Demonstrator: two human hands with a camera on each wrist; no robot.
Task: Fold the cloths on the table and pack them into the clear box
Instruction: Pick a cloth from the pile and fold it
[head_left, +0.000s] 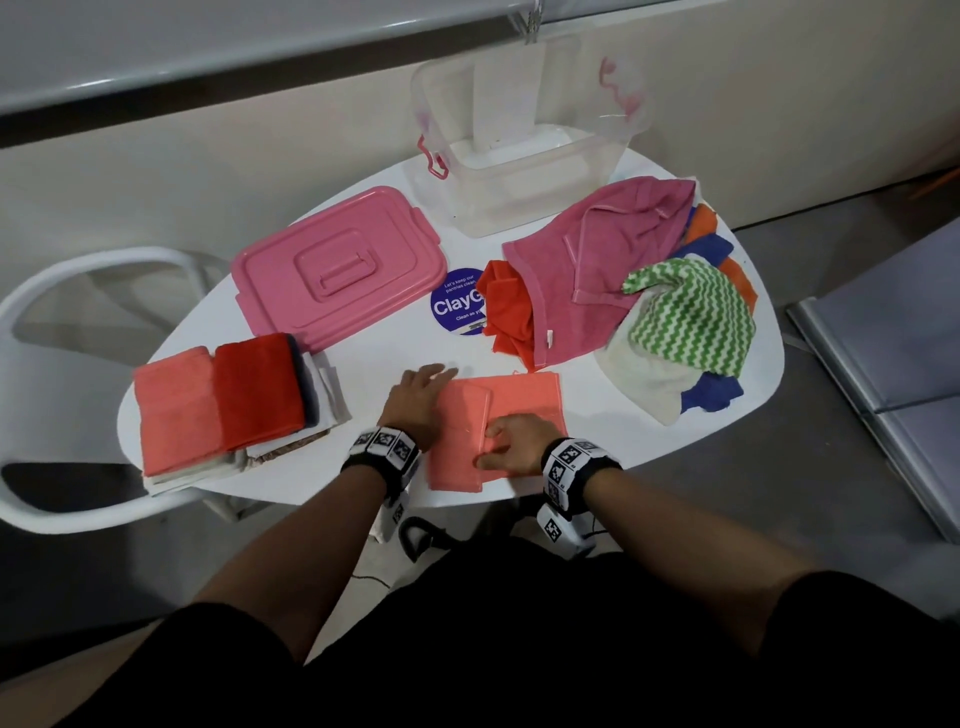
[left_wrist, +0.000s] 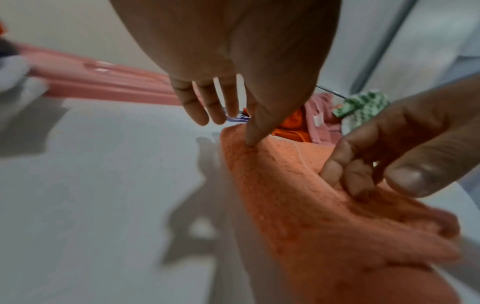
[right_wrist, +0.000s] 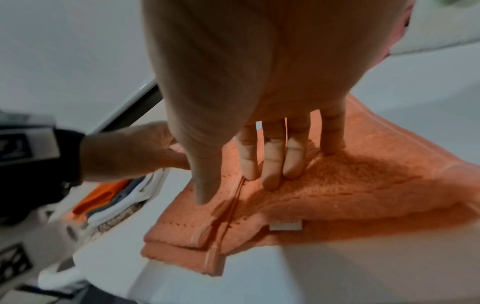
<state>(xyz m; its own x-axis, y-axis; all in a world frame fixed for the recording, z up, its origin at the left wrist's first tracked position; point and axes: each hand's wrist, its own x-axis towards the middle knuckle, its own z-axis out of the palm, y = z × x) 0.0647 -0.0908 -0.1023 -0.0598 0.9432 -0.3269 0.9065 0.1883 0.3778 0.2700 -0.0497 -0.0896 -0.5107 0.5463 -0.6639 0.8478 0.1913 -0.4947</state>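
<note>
Salmon cloth: lies flat at near edge of the white table, directly in front of the person, part-folded; left section is doubled over, edge seam visible in the right wrist view. White care tag shows at the near hem; no text legible.

Left hand: fingers straight and spread, thumb tip pressing the cloth's left fold, other fingers over bare table just beside it. Grips nothing.

Right hand: fingers straight, fingertips pressing the cloth's centre by the seam. Grips nothing.

Step in hand (est.): smoothing/creasing a fold on this cloth. Packing not begun; clear box at far side holds no cloths as far as can be seen.

Next move calls for (est.): pin one side, lift the free right-hand section, lay it over w/ edges aligned, then transfer to the folded stack at left.

Remaining work: unfolded pile at right, incl. pink towel, orange cloth, green zigzag cloth, blue cloth.

Pink lid rests on table, off the box, between stack and box.

Writing: round blue sticker reads "Clay…", remainder covered by the orange cloth; small print above approx. "Let's keep our pantries clean". Wrist bands carry black/white marker squares.
</note>
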